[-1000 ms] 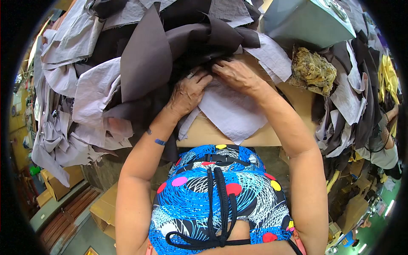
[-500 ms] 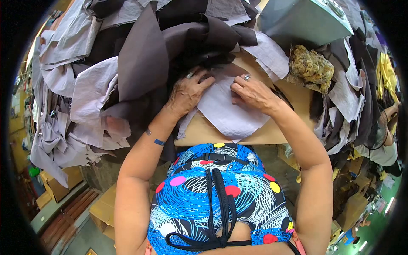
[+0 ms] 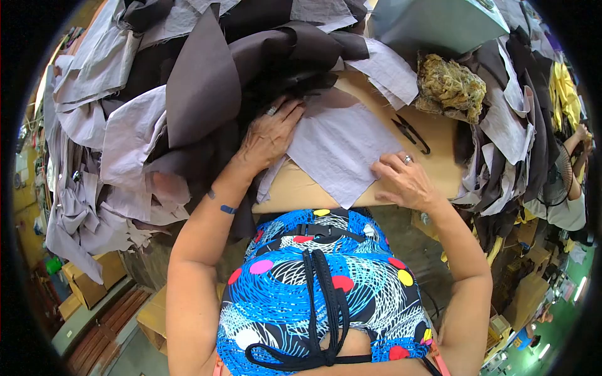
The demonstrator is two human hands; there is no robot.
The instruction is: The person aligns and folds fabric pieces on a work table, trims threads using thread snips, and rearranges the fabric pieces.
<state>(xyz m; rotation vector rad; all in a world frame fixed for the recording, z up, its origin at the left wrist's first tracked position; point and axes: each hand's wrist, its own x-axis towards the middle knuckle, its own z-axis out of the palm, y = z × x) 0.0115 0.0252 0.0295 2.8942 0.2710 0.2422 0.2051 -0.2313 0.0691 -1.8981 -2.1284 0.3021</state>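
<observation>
A light grey piece of fabric (image 3: 338,147) lies spread on the tan board, one corner pointing toward me. My left hand (image 3: 271,136) rests at its left edge beside the dark fabric, fingers stretched out and lying flat. At the right edge my right hand (image 3: 406,180) touches the cloth with bent fingertips; its thumb is apart from them, and no cloth shows pinched between. Black thread snips (image 3: 411,135) lie on the board beyond my right hand.
Dark fabric pieces (image 3: 204,81) heap up at the left and back, with grey pieces (image 3: 132,135) among them. A grey metal box (image 3: 433,25) stands at the back right, near a bundle of yellowish tangled fibre (image 3: 450,89). The tan board (image 3: 439,156) has more cloth along its right side.
My right hand has moved right and toward me, and the grey fabric beneath it now lies flatter. My left hand has shifted slightly, its fingers straighter. The snips are now uncovered.
</observation>
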